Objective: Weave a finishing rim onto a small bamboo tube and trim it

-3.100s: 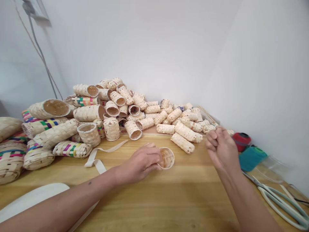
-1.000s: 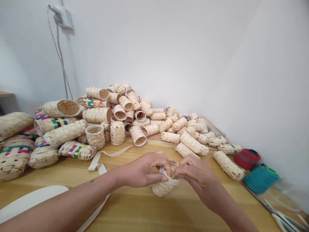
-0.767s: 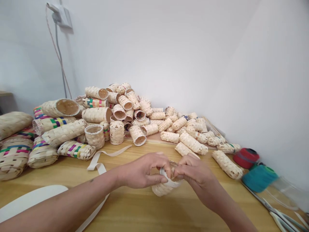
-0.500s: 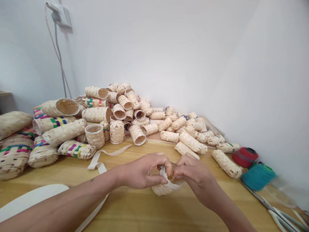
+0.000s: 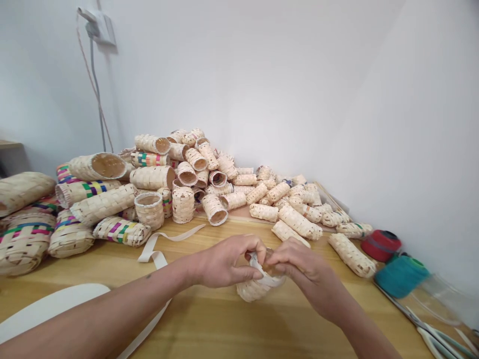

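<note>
A small woven basket (image 5: 254,290) with a white band along its rim is tilted between my two hands, low over the wooden table. My left hand (image 5: 230,262) pinches the rim from the left, thumb outside and fingers at the opening. On the other side, my right hand (image 5: 299,262) has its fingers closed together at the rim; whether it grips the rim itself or something finer there is hidden. A cream ribbon (image 5: 159,258) lies curled on the table and passes under my left forearm.
Many woven baskets (image 5: 151,177) are heaped along the wall, some with coloured strips. At the right are a red thread spool (image 5: 380,244), a teal thread spool (image 5: 401,274), a clear plastic piece (image 5: 437,299) and scissors (image 5: 430,334). A power socket (image 5: 105,30) is on the wall.
My right hand has turned slightly at the rim, its fingers lying flatter over the basket's edge. My left hand keeps its pinch. The whole view has shifted a little.
</note>
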{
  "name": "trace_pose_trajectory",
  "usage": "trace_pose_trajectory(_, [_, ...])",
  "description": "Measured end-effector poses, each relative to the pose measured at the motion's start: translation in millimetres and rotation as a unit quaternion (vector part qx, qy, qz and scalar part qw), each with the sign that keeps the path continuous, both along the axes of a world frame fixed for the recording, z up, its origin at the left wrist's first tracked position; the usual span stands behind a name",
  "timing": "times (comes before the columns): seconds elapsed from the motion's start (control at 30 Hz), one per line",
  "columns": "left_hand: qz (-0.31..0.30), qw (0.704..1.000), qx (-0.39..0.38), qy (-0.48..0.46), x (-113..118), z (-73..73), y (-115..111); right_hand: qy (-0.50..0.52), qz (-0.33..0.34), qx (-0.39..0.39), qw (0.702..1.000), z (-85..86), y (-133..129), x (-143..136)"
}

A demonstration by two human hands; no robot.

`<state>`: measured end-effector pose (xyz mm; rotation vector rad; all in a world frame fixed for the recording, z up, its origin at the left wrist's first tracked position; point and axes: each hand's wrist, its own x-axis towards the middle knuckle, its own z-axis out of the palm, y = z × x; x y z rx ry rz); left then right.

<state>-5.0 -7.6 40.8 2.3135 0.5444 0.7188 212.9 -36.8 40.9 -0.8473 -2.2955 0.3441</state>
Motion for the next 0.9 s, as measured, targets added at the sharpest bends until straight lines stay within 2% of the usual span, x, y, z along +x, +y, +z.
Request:
trace_pose_trajectory(0.1, [0.003,1.0,-0.004,-0.001,2,-0.4,-2,0.005,-0.053,-0.031,0.998,2.0,-5,-2])
trace_pose_trajectory(0.23, [0.022,1.0,-0.011,-0.009,6,-0.2,-5,0.009,-0.054,-0.043,0.998,2.7,-9,-7])
trace_pose_trajectory(0.3, [0.05,0.998,-0.028,-0.017,7,-0.6,-6,0.008,-0.057,-0.007,0.998,2.1,-8,-8])
trace_pose_trajectory(0.5, [0.095,0.992,-0.068,-0.055,9,-7.1,-2,-0.062,-0.026,0.198,0.978,-2.2,-1,-9])
trace_pose_trajectory(0.7, [0.105,0.989,-0.072,-0.08,15,-10.1,-3,-0.074,-0.047,0.257,0.962,-13.8,6,-12])
trace_pose_trajectory(0.83, [0.12,0.985,-0.077,-0.093,17,-11.9,-3,-0.004,-0.034,0.26,0.965,-14.4,0,-18])
trace_pose_trajectory(0.9, [0.14,0.981,-0.083,-0.102,18,-13.5,-1,0.089,-0.001,0.213,0.973,-12.1,-5,-20])
